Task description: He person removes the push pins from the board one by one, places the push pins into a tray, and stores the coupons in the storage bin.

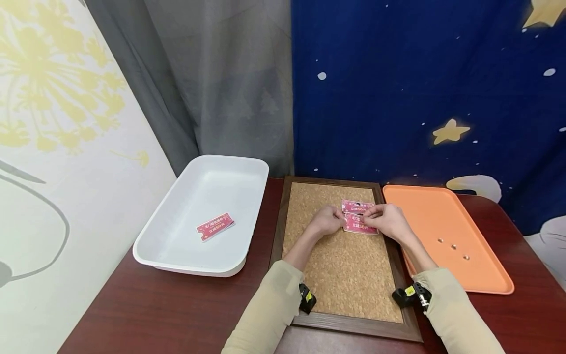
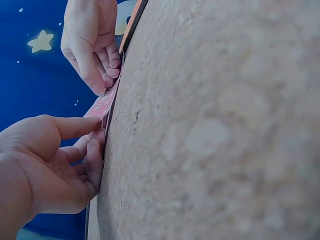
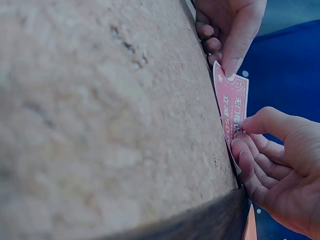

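Note:
A pink printed coupon lies over the upper right of a cork board, just below another pink coupon with a small dark spot at its top. My left hand pinches the lower coupon's left end between thumb and fingers; the right wrist view shows that thumb on its corner. My right hand is at the upper edge of the same coupon. Its thumb and fingertips pinch a tiny thumbtack against the printed face, mostly hidden by the fingers.
Left of the board stands a white tray with further pink coupons in it. An orange tray to the right carries three small silver tacks. The board's dark wooden frame reaches the table's front; curtains hang behind.

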{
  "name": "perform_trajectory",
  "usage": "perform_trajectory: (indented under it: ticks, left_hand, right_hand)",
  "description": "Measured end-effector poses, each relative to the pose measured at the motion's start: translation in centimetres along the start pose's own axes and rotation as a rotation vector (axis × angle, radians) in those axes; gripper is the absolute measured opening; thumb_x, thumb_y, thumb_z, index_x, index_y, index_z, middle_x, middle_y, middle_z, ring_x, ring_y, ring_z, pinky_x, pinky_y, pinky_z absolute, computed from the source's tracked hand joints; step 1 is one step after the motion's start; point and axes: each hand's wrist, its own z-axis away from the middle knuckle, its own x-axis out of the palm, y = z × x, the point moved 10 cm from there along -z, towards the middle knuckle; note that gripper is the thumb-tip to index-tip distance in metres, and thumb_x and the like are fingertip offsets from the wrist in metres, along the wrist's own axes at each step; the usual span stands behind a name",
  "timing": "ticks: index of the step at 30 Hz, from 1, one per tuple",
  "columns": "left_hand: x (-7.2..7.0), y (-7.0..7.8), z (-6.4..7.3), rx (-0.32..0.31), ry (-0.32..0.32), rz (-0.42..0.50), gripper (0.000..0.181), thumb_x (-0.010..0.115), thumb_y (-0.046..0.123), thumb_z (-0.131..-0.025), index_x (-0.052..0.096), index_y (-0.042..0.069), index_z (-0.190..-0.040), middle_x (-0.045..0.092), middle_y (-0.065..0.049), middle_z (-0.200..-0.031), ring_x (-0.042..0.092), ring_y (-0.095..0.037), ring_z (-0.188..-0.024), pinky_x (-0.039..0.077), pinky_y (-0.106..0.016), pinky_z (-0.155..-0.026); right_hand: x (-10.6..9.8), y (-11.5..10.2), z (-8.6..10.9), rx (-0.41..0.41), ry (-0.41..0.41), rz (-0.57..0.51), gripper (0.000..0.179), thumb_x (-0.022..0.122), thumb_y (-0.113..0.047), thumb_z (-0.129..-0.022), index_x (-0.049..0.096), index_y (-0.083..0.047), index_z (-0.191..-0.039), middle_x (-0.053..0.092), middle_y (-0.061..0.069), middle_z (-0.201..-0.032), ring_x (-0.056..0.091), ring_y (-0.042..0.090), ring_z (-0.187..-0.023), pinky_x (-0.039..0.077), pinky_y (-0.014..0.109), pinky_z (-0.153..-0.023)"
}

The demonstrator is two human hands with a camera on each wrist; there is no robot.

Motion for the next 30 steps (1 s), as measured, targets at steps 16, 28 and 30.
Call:
perform_trajectory:
  ticks: [16, 28, 30]
  left_hand:
    - [-0.5, -0.5, 1.0, -0.014, -0.025, -0.015, 0.009, 0.065, -0.001, -0.091, 0.066, 0.001, -0.082, 0.054, 0.0, -0.082, 0.046, -0.013, -0.068, 0.036, -0.023, -0.055]
    - [-1.8, -0.3, 2.6, -0.011, -0.043, -0.041, 0.01, 0.061, 0.002, -0.095, 0.064, 0.002, -0.086, 0.056, -0.001, -0.084, 0.047, -0.013, -0.07, 0.037, -0.023, -0.058]
    - [-2.3, -0.2, 2.9, -0.006, -0.042, -0.032, 0.008, 0.061, 0.002, -0.095, 0.063, 0.002, -0.087, 0.056, -0.001, -0.08, 0.048, -0.013, -0.067, 0.037, -0.023, -0.056]
  right_hand:
    - [0.5, -1.4, 1.4, -0.089, 0.025, -0.007, 0.011, 0.077, -0.012, -0.086, 0.071, -0.003, -0.089, 0.071, 0.004, -0.084, 0.066, 0.014, -0.077, 0.05, 0.022, -0.064]
    - [-0.8, -1.7, 3.3, -0.097, 0.041, -0.048, 0.014, 0.074, -0.011, -0.09, 0.07, 0.001, -0.096, 0.072, 0.009, -0.089, 0.068, 0.018, -0.081, 0.053, 0.022, -0.067]
    - [-1.2, -1.7, 3.6, -0.108, 0.045, -0.062, 0.013, 0.074, -0.009, -0.09, 0.07, 0.002, -0.097, 0.072, 0.01, -0.089, 0.068, 0.016, -0.081, 0.053, 0.021, -0.068]
